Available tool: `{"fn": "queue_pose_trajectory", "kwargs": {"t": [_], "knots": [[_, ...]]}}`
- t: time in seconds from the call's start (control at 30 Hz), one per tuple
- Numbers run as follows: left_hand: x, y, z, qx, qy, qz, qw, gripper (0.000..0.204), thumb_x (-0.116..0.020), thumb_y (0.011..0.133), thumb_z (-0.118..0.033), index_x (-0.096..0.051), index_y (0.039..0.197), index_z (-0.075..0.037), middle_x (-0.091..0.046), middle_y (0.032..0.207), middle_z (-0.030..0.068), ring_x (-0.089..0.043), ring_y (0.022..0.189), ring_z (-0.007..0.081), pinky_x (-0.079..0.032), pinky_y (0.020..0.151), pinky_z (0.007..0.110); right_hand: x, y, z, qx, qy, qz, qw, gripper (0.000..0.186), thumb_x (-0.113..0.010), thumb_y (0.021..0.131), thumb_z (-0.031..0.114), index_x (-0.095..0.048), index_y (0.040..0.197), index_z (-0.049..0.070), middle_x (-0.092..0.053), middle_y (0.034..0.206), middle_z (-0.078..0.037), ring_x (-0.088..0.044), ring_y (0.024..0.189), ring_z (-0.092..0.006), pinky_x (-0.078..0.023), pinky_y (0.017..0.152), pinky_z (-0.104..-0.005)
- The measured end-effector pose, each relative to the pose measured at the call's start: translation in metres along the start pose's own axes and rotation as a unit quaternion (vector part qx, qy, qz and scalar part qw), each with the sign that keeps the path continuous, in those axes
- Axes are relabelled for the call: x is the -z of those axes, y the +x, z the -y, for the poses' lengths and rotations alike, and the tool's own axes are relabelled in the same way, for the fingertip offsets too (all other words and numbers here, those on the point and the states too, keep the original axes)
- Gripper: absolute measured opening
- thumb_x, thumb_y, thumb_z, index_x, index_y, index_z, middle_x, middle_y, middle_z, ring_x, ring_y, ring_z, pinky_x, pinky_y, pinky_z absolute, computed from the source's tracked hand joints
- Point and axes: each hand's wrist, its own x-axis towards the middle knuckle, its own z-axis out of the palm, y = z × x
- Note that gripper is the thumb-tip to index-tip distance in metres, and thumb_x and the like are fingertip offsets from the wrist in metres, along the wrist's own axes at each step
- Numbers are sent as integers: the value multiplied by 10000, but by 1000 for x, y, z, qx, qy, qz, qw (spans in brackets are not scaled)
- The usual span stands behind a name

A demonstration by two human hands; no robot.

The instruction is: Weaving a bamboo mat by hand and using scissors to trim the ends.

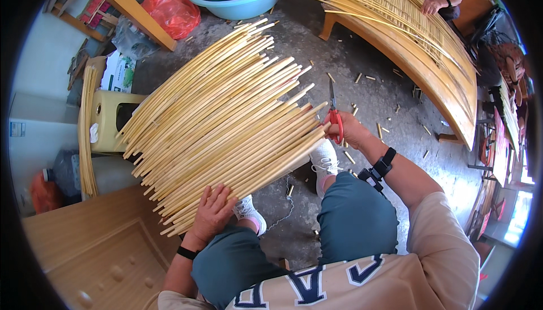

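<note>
A wide mat of pale yellow stalks [220,134], laid side by side, spreads in front of my knees. My left hand [210,214] grips its near edge at the lower left, fingers over the top stalks; the thumb is hidden. In my right hand [352,130] is a pair of red-handled scissors [336,123], blades pointing away from me. This hand is beside the right-hand ends of the stalks. Several stalk ends there stick out unevenly.
Short cut stalk pieces [384,129] litter the dark floor. At the back right, another person's hands [432,5] work over stalks on a curved wooden table [418,55]. A blue basin [243,8], a red plastic bag [171,11] and a wooden panel [107,242] surround the mat.
</note>
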Motion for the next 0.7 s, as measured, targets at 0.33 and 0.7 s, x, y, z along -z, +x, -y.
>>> {"fn": "queue_pose_trajectory", "kwargs": {"t": [0.33,0.7], "knots": [[5,-4,0,-50,-17,147,988,441,-629,754,-243,-522,1173,-156,-397,1356,41,-283,1307,296,-111,1015,635,4,-1,-10,-53,48,-14,997,195,-672,697,28,-579,867,4,-599,740,-78,-600,613,-160,-492,546,-260],[4,5,38,237,62,3,970,682,-469,853,-425,-243,1386,-64,-181,1448,166,-112,1347,351,-32,1069,529,-8,13,-13,-44,57,21,997,195,-635,722,21,-557,899,-5,-606,741,-77,-608,623,-159,-493,542,-247]]}}
